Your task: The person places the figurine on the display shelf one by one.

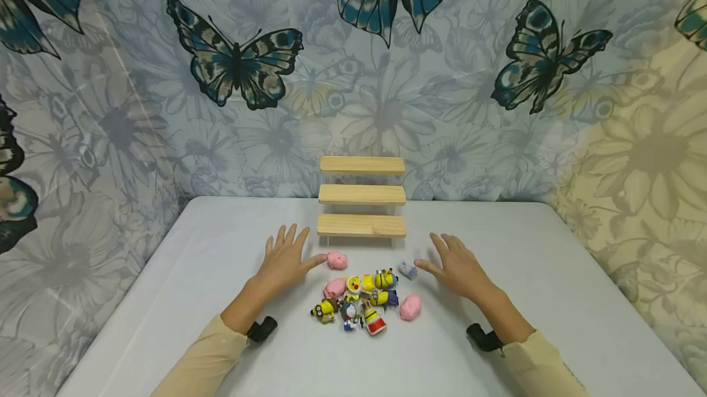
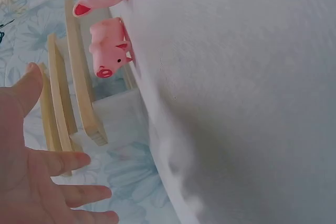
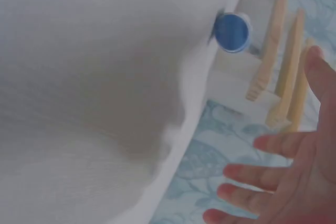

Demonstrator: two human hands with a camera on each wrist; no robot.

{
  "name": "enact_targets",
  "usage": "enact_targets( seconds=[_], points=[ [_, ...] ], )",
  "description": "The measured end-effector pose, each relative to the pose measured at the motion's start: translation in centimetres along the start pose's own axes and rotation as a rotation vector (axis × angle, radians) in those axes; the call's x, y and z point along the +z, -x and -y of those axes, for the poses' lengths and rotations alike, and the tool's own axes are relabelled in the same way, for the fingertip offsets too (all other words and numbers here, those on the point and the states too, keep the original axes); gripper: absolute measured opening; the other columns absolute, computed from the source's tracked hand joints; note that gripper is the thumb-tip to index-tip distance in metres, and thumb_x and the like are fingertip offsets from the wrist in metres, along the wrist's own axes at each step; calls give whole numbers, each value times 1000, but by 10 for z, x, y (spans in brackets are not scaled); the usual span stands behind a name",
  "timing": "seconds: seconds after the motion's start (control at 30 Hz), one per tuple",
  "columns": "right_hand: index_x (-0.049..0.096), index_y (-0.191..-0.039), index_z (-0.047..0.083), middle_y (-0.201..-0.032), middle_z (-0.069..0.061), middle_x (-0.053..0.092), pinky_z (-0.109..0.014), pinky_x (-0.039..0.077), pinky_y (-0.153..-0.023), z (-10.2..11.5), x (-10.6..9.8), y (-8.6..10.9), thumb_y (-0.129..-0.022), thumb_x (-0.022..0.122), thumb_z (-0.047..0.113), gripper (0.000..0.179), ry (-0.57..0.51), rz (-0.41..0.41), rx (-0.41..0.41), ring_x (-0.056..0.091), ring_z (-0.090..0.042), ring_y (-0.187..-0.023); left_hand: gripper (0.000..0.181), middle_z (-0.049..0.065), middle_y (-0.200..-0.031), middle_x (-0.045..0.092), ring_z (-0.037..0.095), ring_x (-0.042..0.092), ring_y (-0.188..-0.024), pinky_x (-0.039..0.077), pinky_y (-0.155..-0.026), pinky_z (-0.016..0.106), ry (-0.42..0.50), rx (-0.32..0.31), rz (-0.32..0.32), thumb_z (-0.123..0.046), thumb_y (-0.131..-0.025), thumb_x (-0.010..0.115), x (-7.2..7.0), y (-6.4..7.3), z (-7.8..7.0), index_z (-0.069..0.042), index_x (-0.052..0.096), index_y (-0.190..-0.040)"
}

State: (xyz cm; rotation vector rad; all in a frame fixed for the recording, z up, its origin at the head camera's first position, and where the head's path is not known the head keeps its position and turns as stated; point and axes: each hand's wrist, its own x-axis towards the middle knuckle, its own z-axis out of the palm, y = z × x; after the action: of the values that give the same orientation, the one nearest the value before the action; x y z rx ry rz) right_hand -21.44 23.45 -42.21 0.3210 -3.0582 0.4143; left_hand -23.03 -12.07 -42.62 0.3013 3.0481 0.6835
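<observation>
My left hand [image 1: 284,262] is spread over the table, its thumb tip right by a small pink pig figure [image 1: 337,260]. My right hand [image 1: 458,267] has its fingers extended, the thumb pointing at a small white-and-blue figure [image 1: 407,270]. Nothing is held in either hand. Between them lies a cluster of toys: another pink pig [image 1: 334,288], a yellow figure with a white rim [image 1: 353,286], several minion figures [image 1: 382,297], a dark-and-blue figure [image 1: 350,313] and a red-and-yellow one [image 1: 374,321]. A round pink figure [image 1: 410,307] lies right of the cluster.
Behind the toys stands a three-step wooden display rack [image 1: 361,225] with pale shelves on clear supports. A white cloth covers the table [image 1: 475,360]. Butterfly-printed fabric [image 1: 381,115] hangs at the back and sides. Black wrist cameras [image 1: 262,329] are strapped to both wrists.
</observation>
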Motion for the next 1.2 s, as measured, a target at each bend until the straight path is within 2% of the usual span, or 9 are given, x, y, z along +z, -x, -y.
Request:
enact_targets(
  seconds=[0.13, 0.43, 0.63, 0.87, 0.97, 1.1, 1.2],
  points=[
    [36, -146, -3, -145, -34, 38, -66, 31, -106, 0, -3, -1, -94, 52, 58, 82, -25, 19, -16, 35, -52, -135, 85, 25, -158, 24, 47, 13, -147, 11, -115, 67, 42, -8, 19, -60, -90, 57, -1, -3, 0, -9, 32, -152],
    [41, -143, -6, -141, -34, 44, -64, 33, -106, 1, -2, -2, -95, 55, 52, 77, -138, 36, -62, 38, -52, -133, 79, 24, -156, 29, 45, 20, -146, 17, -114, 66, 227, -27, 75, -52, -94, 57, 0, -8, 4, -7, 29, -153],
    [46, -140, -5, -138, -32, 49, -64, 35, -105, 5, -1, -3, -96, 55, 50, 72, -172, 66, -61, 41, -51, -131, 74, 22, -153, 37, 44, 33, -141, 31, -111, 60, 326, -66, 56, -50, -94, 58, 5, -14, 7, -7, 36, -150],
    [52, -135, -5, -131, -28, 57, -60, 41, -101, 7, 4, -3, -96, 56, 47, 65, -190, 88, -72, 50, -46, -123, 67, 21, -150, 42, 43, 37, -140, 32, -111, 59, 429, -104, 61, -48, -98, 53, 7, -22, 8, -6, 39, -148],
    [55, -131, -6, -123, -26, 62, -57, 45, -96, 8, 5, -4, -96, 57, 44, 61, -195, 83, -90, 56, -43, -116, 63, 22, -148, 45, 42, 39, -139, 33, -111, 57, 498, -108, 34, -44, -99, 52, 9, -25, 8, -5, 41, -147],
    [59, -127, -7, -113, -22, 66, -53, 49, -88, 10, 6, -5, -95, 60, 41, 57, -198, 87, -95, 61, -37, -106, 56, 23, -142, 51, 41, 43, -136, 36, -110, 54, 591, -115, -37, -38, -100, 54, 9, -28, 8, -3, 46, -143],
    [60, -124, -8, -107, -20, 68, -49, 51, -84, 12, 6, -7, -94, 62, 38, 55, -202, 95, -94, 63, -33, -100, 54, 22, -140, 54, 39, 47, -134, 39, -108, 52, 657, -151, -51, -36, -100, 54, 10, -32, 7, -3, 48, -142]
  ],
)
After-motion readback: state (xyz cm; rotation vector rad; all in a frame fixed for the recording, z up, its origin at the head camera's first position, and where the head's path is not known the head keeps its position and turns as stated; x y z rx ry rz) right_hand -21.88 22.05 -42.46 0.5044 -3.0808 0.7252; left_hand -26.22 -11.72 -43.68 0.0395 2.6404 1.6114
